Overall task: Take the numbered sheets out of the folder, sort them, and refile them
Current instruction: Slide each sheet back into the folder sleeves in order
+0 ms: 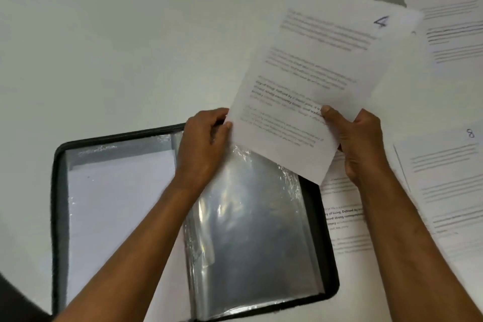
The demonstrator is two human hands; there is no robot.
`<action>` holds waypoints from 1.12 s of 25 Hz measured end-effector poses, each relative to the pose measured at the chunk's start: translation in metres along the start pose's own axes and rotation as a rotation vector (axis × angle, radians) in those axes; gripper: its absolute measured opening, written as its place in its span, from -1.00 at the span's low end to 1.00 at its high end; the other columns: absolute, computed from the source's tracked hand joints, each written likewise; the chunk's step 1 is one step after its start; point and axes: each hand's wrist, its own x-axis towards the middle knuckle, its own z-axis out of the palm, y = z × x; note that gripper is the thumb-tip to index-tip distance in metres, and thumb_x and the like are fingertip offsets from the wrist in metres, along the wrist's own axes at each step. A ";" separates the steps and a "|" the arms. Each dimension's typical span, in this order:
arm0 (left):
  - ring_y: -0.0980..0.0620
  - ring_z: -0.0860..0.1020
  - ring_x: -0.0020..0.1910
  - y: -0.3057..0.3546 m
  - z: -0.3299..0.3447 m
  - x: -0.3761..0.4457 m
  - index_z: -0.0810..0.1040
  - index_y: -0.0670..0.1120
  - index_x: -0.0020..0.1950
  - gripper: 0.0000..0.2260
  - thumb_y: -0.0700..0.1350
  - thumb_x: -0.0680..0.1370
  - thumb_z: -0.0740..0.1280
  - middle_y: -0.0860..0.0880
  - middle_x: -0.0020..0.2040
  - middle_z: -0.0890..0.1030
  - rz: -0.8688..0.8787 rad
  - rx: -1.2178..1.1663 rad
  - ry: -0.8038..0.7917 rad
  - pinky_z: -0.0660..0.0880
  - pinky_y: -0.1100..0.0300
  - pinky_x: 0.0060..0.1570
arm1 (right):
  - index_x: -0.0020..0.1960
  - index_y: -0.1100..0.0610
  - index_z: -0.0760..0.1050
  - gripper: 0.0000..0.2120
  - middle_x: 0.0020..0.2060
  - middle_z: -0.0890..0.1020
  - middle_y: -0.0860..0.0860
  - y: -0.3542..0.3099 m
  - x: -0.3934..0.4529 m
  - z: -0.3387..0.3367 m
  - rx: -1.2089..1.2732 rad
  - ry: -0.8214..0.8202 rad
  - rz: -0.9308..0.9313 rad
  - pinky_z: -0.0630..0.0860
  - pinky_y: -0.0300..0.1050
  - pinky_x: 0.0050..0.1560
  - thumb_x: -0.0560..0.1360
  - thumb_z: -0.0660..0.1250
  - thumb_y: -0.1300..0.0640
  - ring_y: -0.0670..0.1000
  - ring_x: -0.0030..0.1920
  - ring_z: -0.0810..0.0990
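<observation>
open black folder (56,191) lies flat on the white bench (117,34), clear plastic sleeves (251,217) showing on its right half, a white sheet in the left sleeve (117,204). right hand (363,144) pinches the lower right edge of sheet 4 (313,81), thumb on the printed face, fingers curled behind it. the sheet is lifted and tilted, its lower corner over the top of the right sleeve, handwritten 4 in its upper right corner. left hand (203,146) is curled, thumb tip touching the sheet's lower left edge, fingers bent at the top edge of the sleeve; cannot tell if they grip the plastic. more printed sheets lie on the bench right of the folder: sheet 8 (449,178) near the right forearm, sheet 5 (449,8) further back, partly under sheet 4, and another sheet (342,217) just beside the folder's right edge, its number hidden.
</observation>
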 end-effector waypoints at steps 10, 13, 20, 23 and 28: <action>-0.25 0.39 0.49 -0.041 0.000 -0.049 0.57 -0.12 0.38 -0.69 -0.06 0.67 0.29 -0.17 0.53 0.44 0.192 0.698 -0.024 0.32 -0.25 0.43 | 0.05 0.02 0.68 -0.89 -0.04 0.77 -0.09 0.007 -0.023 0.021 0.144 0.189 0.017 0.69 -0.04 0.06 0.53 0.53 0.13 -0.05 0.00 0.74; -0.20 0.49 0.39 -0.038 0.000 -0.046 0.65 -0.09 0.13 -0.88 -0.14 0.62 0.40 -0.11 0.39 0.58 0.263 0.628 0.022 0.38 -0.22 0.37 | 0.07 0.04 0.66 -0.87 -0.03 0.76 -0.06 0.005 -0.024 0.028 0.186 0.184 0.048 0.69 -0.12 -0.09 0.53 0.53 0.12 -0.07 -0.04 0.74; -0.03 0.52 0.15 -0.031 -0.012 -0.031 0.50 -0.01 -0.08 -0.87 -0.19 0.51 0.41 0.06 0.07 0.57 0.265 0.606 -0.070 -0.08 -0.01 0.55 | 0.15 0.01 0.63 -0.82 0.01 0.76 -0.07 -0.008 -0.016 0.041 0.237 0.201 0.037 0.68 -0.14 -0.12 0.56 0.50 0.10 -0.06 -0.03 0.75; -0.01 0.49 0.17 -0.026 -0.017 -0.022 0.49 0.05 -0.02 -0.82 -0.14 0.46 0.43 0.12 0.06 0.50 0.263 0.534 -0.161 0.03 0.02 0.43 | 0.21 0.00 0.61 -0.80 0.00 0.76 -0.10 -0.013 -0.010 0.050 0.293 0.199 0.046 0.70 -0.07 -0.02 0.59 0.46 0.12 -0.08 -0.01 0.75; 0.08 0.46 0.19 -0.016 -0.023 -0.006 0.49 0.08 0.29 -0.62 0.17 0.52 0.36 0.10 0.18 0.47 0.188 0.424 -0.131 0.12 0.11 0.15 | 0.17 0.00 0.60 -0.85 0.00 0.76 -0.06 -0.016 -0.003 0.067 0.352 0.179 0.063 0.70 0.01 0.04 0.61 0.43 0.15 -0.06 -0.01 0.75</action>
